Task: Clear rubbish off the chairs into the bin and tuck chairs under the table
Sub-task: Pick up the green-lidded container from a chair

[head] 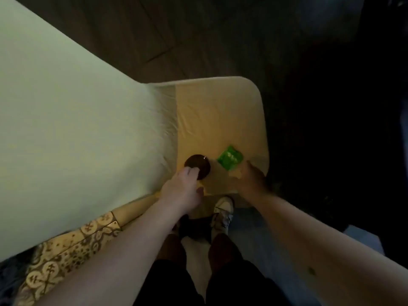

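A chair with a yellow-covered seat (218, 120) stands in front of me, partly under the pale tablecloth (66, 129). On the seat's near part lie a dark round object (199, 164) and a green crumpled wrapper (229, 159). My left hand (181, 188) reaches over the seat and its fingertips touch the near edge of the dark round object. Fingers extended, my right hand (251, 177) hovers just right of the green wrapper, at the seat's near right corner. Neither hand holds anything.
The table with its pale cloth fills the left. A patterned tile strip (66, 250) runs under its near edge. Dark wooden floor (198, 40) lies beyond the chair, and deep shadow to the right. My legs and a white shoe (223, 213) are below.
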